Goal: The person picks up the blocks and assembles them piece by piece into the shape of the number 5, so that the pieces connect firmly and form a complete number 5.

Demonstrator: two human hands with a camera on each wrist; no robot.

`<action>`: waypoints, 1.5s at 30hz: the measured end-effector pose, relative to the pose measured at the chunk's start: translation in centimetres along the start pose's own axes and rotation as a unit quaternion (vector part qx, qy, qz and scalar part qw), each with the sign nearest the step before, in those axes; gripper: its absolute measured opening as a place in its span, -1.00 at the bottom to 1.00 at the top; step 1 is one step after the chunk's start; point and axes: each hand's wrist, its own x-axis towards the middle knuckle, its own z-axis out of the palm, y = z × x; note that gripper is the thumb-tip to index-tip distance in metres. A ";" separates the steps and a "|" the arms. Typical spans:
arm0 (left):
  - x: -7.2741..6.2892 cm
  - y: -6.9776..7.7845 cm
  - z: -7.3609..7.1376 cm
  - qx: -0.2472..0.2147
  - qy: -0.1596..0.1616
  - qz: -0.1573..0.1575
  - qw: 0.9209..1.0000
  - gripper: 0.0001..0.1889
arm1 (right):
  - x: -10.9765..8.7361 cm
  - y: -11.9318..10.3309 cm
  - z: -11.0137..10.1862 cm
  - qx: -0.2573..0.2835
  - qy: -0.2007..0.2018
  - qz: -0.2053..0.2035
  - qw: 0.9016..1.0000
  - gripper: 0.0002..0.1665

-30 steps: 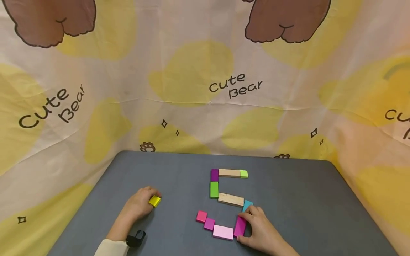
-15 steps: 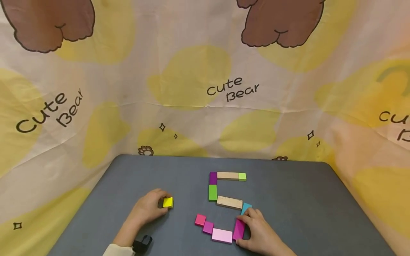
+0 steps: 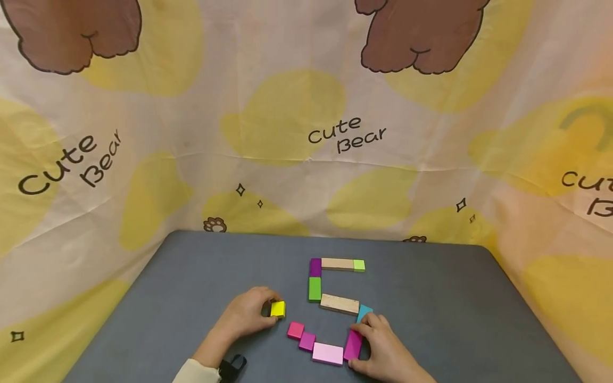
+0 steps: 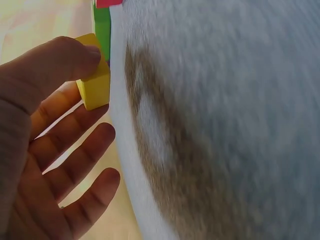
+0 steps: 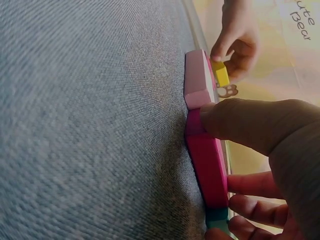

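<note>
Between thumb and fingers, my left hand (image 3: 246,314) pinches a yellow block (image 3: 278,309), which the left wrist view shows off the table. It is just left of a red-pink block (image 3: 295,330). My right hand (image 3: 389,351) grips a long magenta block (image 3: 353,346) lying on the table, thumb at its near end and fingers at its far end. That block touches a pale pink block (image 3: 328,354) and a blue block (image 3: 364,313), the latter partly covered by my fingers. A small magenta block (image 3: 307,341) joins the pale pink and red-pink ones.
On the grey table (image 3: 431,298), the row continues with a wooden block (image 3: 339,304), a green block (image 3: 314,289), a purple block (image 3: 315,267), another wooden block (image 3: 337,264) and a lime block (image 3: 359,265). A printed cloth (image 3: 278,117) hangs behind.
My left hand has carried the yellow block rightward, close to the red-pink block. My right hand stays on the magenta block, and the row has kept its shape.
</note>
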 end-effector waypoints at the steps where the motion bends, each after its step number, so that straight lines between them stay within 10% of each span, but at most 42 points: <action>1: 0.1 0.1 0.1 -0.001 -0.002 0.002 1.000 -0.70 | 0.0 0.0 0.0 0.001 0.000 -0.001 1.000 -0.29; 17: 0.7 0.9 1.4 -0.010 -0.050 0.011 0.999 -0.69 | 0.2 -0.1 0.0 0.035 -0.038 0.013 0.999 -0.25; 45: 0.3 1.0 1.5 -0.009 -0.031 0.038 0.999 -0.69 | 0.2 -0.4 -0.2 0.042 -0.054 0.025 0.997 -0.23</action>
